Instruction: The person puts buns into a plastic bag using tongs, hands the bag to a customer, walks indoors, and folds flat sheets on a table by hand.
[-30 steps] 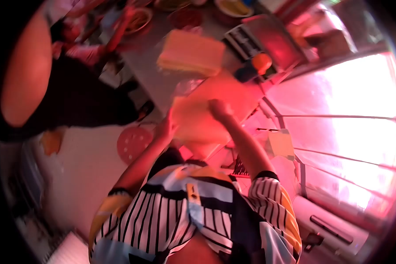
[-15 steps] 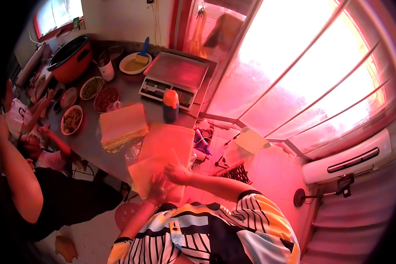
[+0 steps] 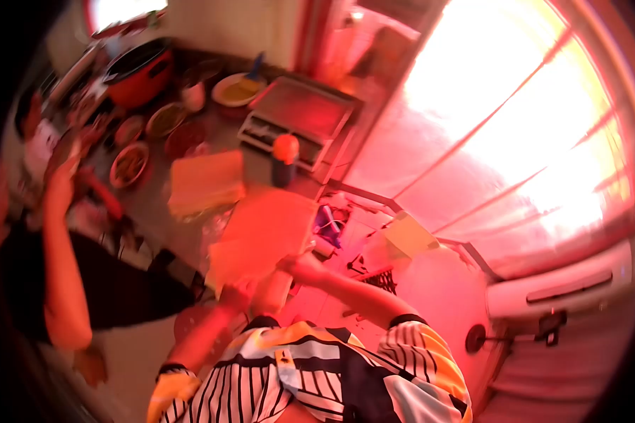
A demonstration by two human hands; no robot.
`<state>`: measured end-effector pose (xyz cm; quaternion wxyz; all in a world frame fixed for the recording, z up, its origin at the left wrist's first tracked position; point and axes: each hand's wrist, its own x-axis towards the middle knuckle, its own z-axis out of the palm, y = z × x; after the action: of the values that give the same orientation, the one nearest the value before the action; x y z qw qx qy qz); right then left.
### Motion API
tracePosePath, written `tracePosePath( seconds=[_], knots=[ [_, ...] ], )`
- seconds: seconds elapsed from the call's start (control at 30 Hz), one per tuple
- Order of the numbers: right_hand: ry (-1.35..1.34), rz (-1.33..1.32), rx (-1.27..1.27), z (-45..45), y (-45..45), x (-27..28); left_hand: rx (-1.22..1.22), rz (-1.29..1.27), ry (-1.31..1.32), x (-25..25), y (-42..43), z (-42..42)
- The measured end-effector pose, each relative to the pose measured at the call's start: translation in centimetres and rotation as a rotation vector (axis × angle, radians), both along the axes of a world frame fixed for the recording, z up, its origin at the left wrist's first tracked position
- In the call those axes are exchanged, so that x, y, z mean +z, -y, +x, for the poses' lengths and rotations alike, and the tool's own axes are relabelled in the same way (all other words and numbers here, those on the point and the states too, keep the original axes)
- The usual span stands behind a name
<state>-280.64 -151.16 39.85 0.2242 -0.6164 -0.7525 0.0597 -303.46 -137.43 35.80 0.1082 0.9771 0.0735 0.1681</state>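
A thin yellowish sheet (image 3: 264, 229) lies at the near edge of the table, over or on other sheets. My left hand (image 3: 234, 297) is at its near left corner, blurred, its fingers not clear. At the sheet's near right edge is my right hand (image 3: 298, 268), fingers bent together; what they grip is too blurred to make out. Just beyond, to the left, sits a stack of similar sheets (image 3: 206, 182) on clear plastic. A dark bottle with an orange cap (image 3: 283, 169) stands behind the sheet.
A scale (image 3: 300, 113), a bowl with a blue brush (image 3: 238, 90), dishes of food (image 3: 130, 165) and a red pot (image 3: 140, 74) stand farther back on the table (image 3: 164, 243). Another person's arm (image 3: 65, 261) reaches in at left; more people are beyond.
Since half a second ago my hands have moved apart, the left one down and left, the right one to the right. The sheet lies flatter. The other person's arm has swung up toward the dishes.
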Motion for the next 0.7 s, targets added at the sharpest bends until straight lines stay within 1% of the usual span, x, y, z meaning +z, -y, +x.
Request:
tracePosePath(
  seconds=[0.03, 0.07, 0.1, 0.13, 0.17, 0.2, 0.23, 0.27, 0.3, 0.33, 0.37, 0.43, 0.5, 0.53, 0.57, 0.6, 0.63, 0.67, 0.7],
  knots=[
    [-0.046, -0.004, -0.036, 1.3, -0.4, -0.2, 0.033, 0.012, 0.026, 1.0, -0.4, -0.9],
    [-0.531, -0.189, -0.201, 1.2, -0.7, 5.7, 0.068, 0.024, 0.049, 2.8, -1.3, -1.5],
    [-0.544, -0.324, -0.333, 2.2, -1.4, 5.5, 0.101, 0.035, 0.071, 5.0, -2.5, -1.6],
    [-0.12, 0.005, -0.087, 3.7, -2.0, 7.7, 0.101, 0.021, 0.174, 8.1, -3.6, -1.2],
    [-0.183, 0.088, -0.051, 4.9, -3.1, 8.7, 0.097, 0.009, 0.278, 11.2, -4.8, -0.7],
    [-0.178, -0.065, -0.095, 6.1, -4.5, 9.3, 0.135, 0.064, 0.268, 12.9, -6.4, -0.5],
    [-0.183, -0.032, -0.098, 6.8, -6.3, 11.0, 0.162, 0.12, 0.26, 14.2, -8.2, 0.0],
    [-0.4, 0.038, -0.211, 7.2, -8.3, 12.1, 0.249, 0.152, 0.267, 15.5, -9.9, 0.6],
    [-0.284, 0.196, -0.192, 7.6, -10.4, 13.2, 0.33, 0.183, 0.275, 16.7, -11.7, 1.2],
    [-0.281, 0.158, -0.283, 6.6, -11.9, 16.8, 0.373, 0.198, 0.386, 17.8, -13.7, 2.1],
    [-0.251, 0.138, -0.394, 6.1, -13.6, 18.9, 0.415, 0.211, 0.499, 18.8, -15.5, 2.9],
    [-0.278, 0.373, -0.353, 5.8, -16.9, 19.7, 0.464, 0.27, 0.568, 22.1, -17.6, 4.0],
    [-0.26, 0.555, -0.304, 5.1, -19.9, 19.2, 0.447, 0.206, 0.633, 20.3, -21.4, 4.6],
    [-0.183, 0.57, -0.256, 5.3, -20.8, 17.9, 0.438, 0.18, 0.665, 19.3, -22.4, 4.6],
    [-0.056, 0.558, -0.258, 6.0, -22.2, 12.8, 0.483, 0.161, 0.549, 16.8, -23.2, 4.3],
    [-0.073, 0.504, -0.24, 6.1, -23.2, 9.9, 0.517, 0.136, 0.437, 12.8, -24.4, 4.2],
    [-0.087, 0.449, -0.224, 5.9, -23.5, 7.0, 0.547, 0.108, 0.326, 9.9, -24.7, 4.2],
    [-0.062, 0.262, -0.311, 5.9, -24.0, 1.6, 0.591, -0.007, 0.2, 6.9, -25.2, 4.1],
    [-0.038, 0.08, -0.401, 5.6, -24.0, -1.9, 0.625, -0.116, 0.072, 5.1, -25.2, 3.9]
  ],
)
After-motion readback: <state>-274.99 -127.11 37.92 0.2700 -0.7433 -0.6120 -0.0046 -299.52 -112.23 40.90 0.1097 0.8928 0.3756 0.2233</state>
